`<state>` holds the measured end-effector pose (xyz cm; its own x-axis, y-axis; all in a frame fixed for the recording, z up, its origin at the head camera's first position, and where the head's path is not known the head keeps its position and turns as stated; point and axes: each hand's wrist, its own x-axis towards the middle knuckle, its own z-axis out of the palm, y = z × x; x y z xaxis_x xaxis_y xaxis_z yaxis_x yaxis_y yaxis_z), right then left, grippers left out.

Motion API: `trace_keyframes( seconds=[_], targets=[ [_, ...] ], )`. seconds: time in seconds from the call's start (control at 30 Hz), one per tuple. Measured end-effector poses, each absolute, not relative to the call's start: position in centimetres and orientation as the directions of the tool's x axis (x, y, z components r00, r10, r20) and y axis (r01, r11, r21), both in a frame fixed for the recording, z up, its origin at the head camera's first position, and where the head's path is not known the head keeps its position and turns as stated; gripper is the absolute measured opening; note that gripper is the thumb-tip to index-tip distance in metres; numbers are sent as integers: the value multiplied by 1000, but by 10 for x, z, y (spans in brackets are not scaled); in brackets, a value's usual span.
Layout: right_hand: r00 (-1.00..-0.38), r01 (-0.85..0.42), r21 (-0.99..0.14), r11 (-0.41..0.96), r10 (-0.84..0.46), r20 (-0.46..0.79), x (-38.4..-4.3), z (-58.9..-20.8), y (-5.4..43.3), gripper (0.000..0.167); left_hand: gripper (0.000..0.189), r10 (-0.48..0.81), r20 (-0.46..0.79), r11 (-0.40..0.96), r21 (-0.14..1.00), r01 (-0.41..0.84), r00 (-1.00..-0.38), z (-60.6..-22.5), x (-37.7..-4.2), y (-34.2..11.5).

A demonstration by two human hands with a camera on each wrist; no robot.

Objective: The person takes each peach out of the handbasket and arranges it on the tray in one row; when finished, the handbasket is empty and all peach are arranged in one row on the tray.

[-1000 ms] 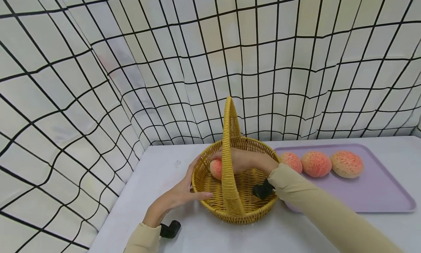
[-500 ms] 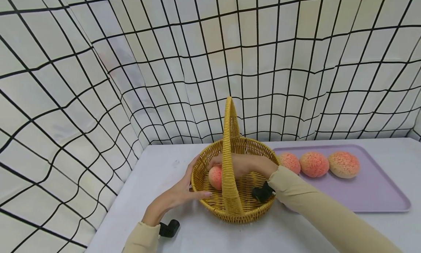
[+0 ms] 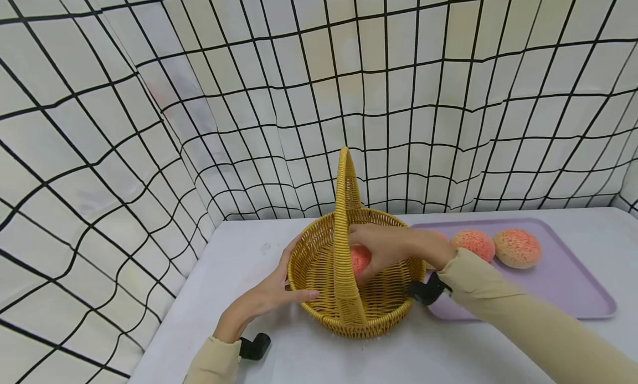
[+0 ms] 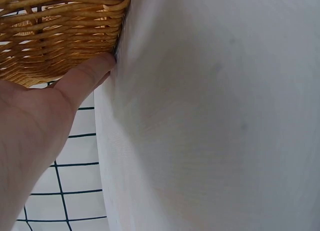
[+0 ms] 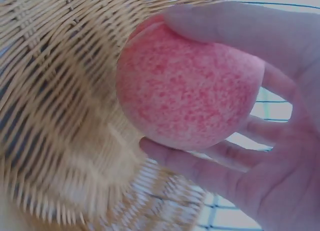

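Observation:
A round golden wicker basket (image 3: 326, 317) with a tall arched handle stands on the table. My left hand (image 3: 273, 293) holds its left side, the thumb over the rim; in the left wrist view, fingers of that hand (image 4: 85, 81) lie against the outside near the base. My right hand (image 3: 381, 248) is inside the basket, to the right of the handle, gripping a pinkish-red speckled peach (image 3: 360, 259). Close up in the right wrist view, the thumb lies over the top of the peach (image 5: 185, 91) and the fingers support it from below, beside the woven wall.
A lilac tray (image 3: 558, 284) sits right of the basket with three more peaches in a row, such as the rightmost peach (image 3: 517, 247). The right forearm passes over the tray's near left corner. A black grid net (image 3: 399, 123) over white cloth borders the white table (image 3: 244, 245) behind and left.
My right hand has moved the peach rightward inside the basket, from left of the handle to right of it, after lowering it slightly. My left hand stays at the basket's side.

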<state>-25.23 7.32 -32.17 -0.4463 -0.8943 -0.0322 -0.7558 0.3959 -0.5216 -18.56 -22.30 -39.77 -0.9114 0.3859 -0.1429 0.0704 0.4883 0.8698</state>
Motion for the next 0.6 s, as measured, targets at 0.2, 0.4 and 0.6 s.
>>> trace_keyframes(
  seconds=[0.2, 0.4, 0.6],
  targets=[
    [-644, -718, -495, 490, -737, 205, -217, -307, 124, 56, 126, 379, -151, 498, 865, 63, -913, -398, -185, -223],
    [-781, -599, -617, 510, -541, 312, -189, -303, 195, 61, 126, 378, -150, 502, 862, 67, -914, -397, -187, -223],
    [-847, -531, -563, 634, -397, 352, -186, -316, 285, 72, 126, 389, -132, 495, 865, 86, -912, -398, -185, -223]
  ],
)
